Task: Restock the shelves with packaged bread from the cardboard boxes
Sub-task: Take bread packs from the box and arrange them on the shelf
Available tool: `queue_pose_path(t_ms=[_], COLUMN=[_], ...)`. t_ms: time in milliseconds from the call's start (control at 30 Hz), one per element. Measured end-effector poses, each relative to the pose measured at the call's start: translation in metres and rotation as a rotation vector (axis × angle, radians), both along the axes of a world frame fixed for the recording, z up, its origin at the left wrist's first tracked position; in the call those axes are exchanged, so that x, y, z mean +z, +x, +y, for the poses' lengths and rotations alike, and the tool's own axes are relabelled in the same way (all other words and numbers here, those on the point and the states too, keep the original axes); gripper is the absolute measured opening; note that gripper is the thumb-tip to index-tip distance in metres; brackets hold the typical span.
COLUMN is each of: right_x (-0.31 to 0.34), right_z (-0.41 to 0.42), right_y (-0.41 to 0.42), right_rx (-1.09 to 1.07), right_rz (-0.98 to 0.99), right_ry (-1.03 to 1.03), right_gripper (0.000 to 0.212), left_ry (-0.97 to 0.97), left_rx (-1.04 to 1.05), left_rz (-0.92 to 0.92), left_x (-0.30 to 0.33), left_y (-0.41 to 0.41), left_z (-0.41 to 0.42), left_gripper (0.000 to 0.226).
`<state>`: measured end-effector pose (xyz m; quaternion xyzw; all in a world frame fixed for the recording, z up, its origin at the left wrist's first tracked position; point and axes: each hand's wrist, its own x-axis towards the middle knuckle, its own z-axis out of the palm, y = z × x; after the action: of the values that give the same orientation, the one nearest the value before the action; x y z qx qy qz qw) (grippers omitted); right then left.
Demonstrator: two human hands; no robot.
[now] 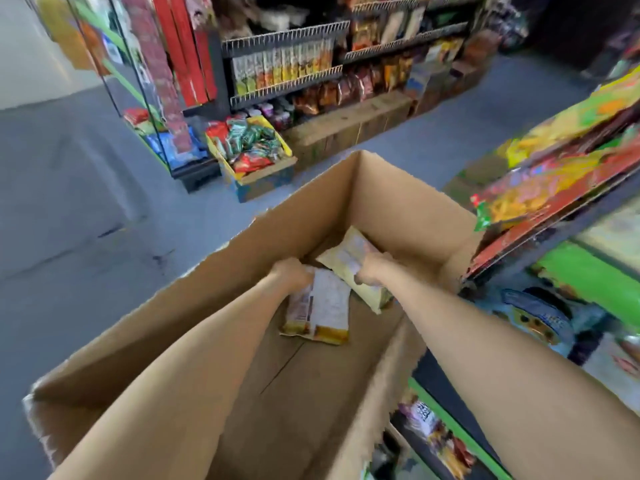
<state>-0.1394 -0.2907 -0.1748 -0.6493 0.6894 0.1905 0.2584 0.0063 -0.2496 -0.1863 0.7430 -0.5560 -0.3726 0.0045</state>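
Note:
Both my arms reach down into a large open cardboard box [194, 289] on the floor. My left hand [291, 273] grips the top end of a white and yellow bread packet [322, 313] lying on the box bottom. My right hand [374, 271] grips a second, pale yellow packet [349, 254], which is tilted up against the far wall of the box. The two packets overlap slightly near my hands. The shelf unit [568, 209] with green edging stands right beside the box on my right.
Colourful snack packs fill the right shelves [554, 181]. Across the grey floor [69, 209] stands another rack of packaged goods [287, 67], with a small yellow box of sweets [249, 147] and a low carton [349, 126] at its foot.

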Motion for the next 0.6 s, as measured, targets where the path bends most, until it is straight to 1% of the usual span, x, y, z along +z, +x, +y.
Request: queue_pose_path(t_ms=[33,100,133,167,233,300,367,433,500,533,600], right_x=[-0.028,-0.105,-0.121,-0.119,-0.084,-0.077,-0.084,-0.084,-0.079,-0.076,-0.058], right_z=[-0.019,-0.063,-0.067,-0.061,-0.037,-0.034,-0.034,-0.029,-0.024,-0.022,-0.017], right_y=[-0.006,-0.025,-0.025,-0.021,-0.005,-0.001,-0.001,-0.005,-0.006,-0.005,0.003], right_rx=[-0.003,-0.04,-0.054,-0.064,-0.12,-0.201,-0.237,-0.309,-0.351,-0.376,-0.452], right_rz=[0.032,0.068,0.049,0.042,0.08,0.122,0.132,0.118,0.109,0.065,-0.16], right_ry=[0.013,0.051,0.073,0.071,-0.013,-0.093,-0.102,-0.082,-0.066,-0.057,-0.04], right_gripper=[0.078,0.099,0.109,0.118,0.122,0.129,0.125,0.113,0.101,0.098,0.089], left_ry=[0.032,0.094,0.11,0.118,0.131,0.15,0.191,0.23,0.196,0.154,0.022], left_rx=[-0.003,0.029,0.068,0.129,0.248,0.342,0.433,0.536,0.594,0.614,0.606], left_rz=[0.007,0.055,0.093,0.139,0.244,0.319,0.386,0.517,0.614,0.643,0.554], left_x=[-0.018,-0.043,-0.051,-0.061,-0.075,-0.086,-0.094,-0.097,-0.093,-0.087,-0.068], left_y=[0.001,0.001,0.001,0.001,0.001,0.003,0.004,0.005,0.005,0.004,0.004], left_z=[-0.004,-0.003,-0.004,-0.005,-0.009,-0.008,-0.006,-0.001,0.003,0.006,0.009], left_gripper=[0.046,0.053,0.058,0.063,0.068,0.071,0.073,0.065,0.055,0.053,0.056])
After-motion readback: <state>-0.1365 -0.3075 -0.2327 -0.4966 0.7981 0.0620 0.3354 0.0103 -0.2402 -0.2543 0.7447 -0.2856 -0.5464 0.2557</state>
